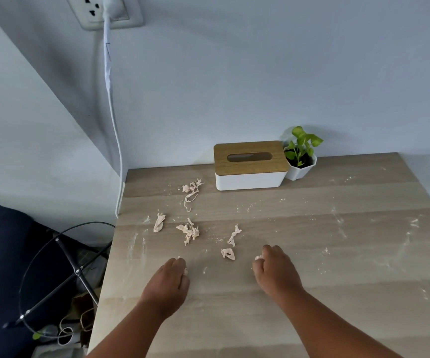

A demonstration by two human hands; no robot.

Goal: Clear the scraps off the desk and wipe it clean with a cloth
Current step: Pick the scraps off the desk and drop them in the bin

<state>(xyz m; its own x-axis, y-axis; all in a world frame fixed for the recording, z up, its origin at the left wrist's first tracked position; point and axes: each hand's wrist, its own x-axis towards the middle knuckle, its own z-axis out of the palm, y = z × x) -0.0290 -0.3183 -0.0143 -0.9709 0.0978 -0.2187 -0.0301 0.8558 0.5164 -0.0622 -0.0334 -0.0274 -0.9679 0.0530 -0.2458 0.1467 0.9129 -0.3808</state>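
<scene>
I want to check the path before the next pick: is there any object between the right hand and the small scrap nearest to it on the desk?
Nothing visible is in the way. The right hand rests on the desk, and the nearest scrap lies just to its left with only bare, dusty wood between them. The tissue box stands far behind.

Two hands rest on the dusty desk (pixel 337 254). The left hand (pixel 168 282) and right hand (pixel 275 272) each pinch a scrap. More scraps (pixel 188 231) lie near the tissue box (pixel 250 174).
</scene>
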